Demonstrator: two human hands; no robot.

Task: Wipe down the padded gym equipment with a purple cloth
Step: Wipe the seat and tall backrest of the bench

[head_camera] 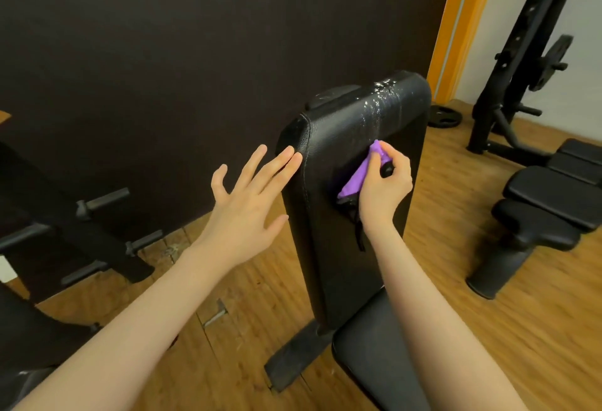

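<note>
Mid-wipe on upright back pad [345,202], wet sheen near its top at 12 o'clock. R hand [384,189] grips bunched purple cloth [355,179] against pad centre. L hand [247,208], fingers spread wide, holds nothing, tips touching pad's 9 o'clock edge. Next, prob: drag cloth up thru wet patch, L steadying. Seat pad [374,361] at 6 o'clock; second bench [547,202] at 3; rack [521,62] at 1. Black strap [360,234] below cloth may snag.

Left of the left hand's fingers [280,158] open air reaches the dark wall [195,52]; right of them the upright backrest pad [338,215] blocks passage.
</note>
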